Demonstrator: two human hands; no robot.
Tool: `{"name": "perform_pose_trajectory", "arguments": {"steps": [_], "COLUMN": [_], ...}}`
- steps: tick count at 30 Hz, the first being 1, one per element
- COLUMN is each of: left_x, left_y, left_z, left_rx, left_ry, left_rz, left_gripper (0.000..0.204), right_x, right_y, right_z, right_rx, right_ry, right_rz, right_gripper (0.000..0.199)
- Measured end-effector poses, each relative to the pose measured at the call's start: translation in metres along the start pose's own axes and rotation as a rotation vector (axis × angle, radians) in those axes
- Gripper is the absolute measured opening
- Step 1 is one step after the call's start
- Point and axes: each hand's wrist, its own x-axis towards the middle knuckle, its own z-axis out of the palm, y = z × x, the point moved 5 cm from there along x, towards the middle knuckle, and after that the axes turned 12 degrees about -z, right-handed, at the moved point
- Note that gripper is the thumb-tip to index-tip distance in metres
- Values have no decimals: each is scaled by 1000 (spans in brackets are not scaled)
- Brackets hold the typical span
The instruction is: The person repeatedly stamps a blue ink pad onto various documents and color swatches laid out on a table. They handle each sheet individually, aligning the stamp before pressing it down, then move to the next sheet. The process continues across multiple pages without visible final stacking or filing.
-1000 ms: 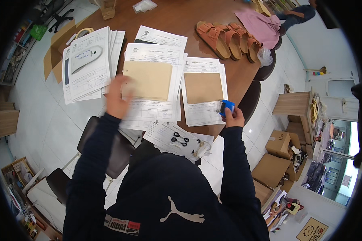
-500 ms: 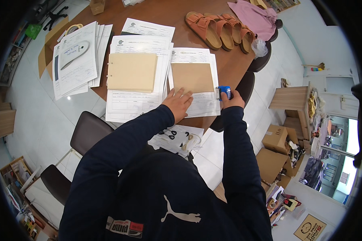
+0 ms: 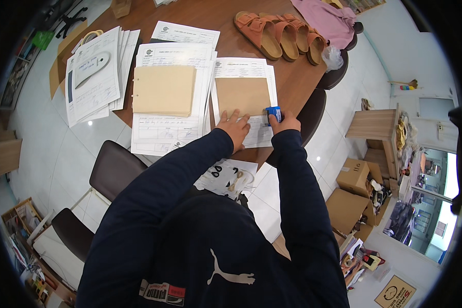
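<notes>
My right hand [image 3: 286,123] grips a small blue self-inking stamp [image 3: 273,114] at the lower right corner of a brown card [image 3: 243,95]. Whether the stamp presses on the card I cannot tell. That card lies over printed forms [image 3: 259,137] on the table. With fingers spread, my left hand [image 3: 234,128] rests across the card's lower edge and the paper below it. To the left, a stack of tan cards [image 3: 162,90] with small holes on one side sits on another pile of forms [image 3: 154,134].
Orange two-strap sandals [image 3: 262,35] stand at the far right of the brown table [image 3: 205,15], near pink cloth [image 3: 328,19] and a clear plastic bag [image 3: 333,60]. More papers [image 3: 93,77] lie at the left edge. Dark chairs [image 3: 117,167] flank the table; a bag of small parts [image 3: 228,177] lies close to me.
My right hand has moved left with the stamp, from beside the papers onto the card's lower right corner. My left hand has shifted slightly right.
</notes>
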Motion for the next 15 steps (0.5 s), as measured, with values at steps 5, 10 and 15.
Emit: {"name": "perform_pose_trajectory", "arguments": {"steps": [5, 10, 15], "left_x": [0, 1, -1], "left_y": [-1, -2, -1], "left_z": [6, 8, 10], "left_rx": [-19, -29, -24], "left_ry": [30, 47, 65], "left_rz": [-2, 5, 10], "left_gripper": [73, 73, 74], "right_x": [3, 6, 8], "right_y": [-4, -6, -7], "right_z": [3, 6, 27], "right_rx": [-40, -110, -279], "right_ry": [3, -3, -158], "right_rz": [-24, -54, -11], "right_gripper": [38, 37, 36]}}
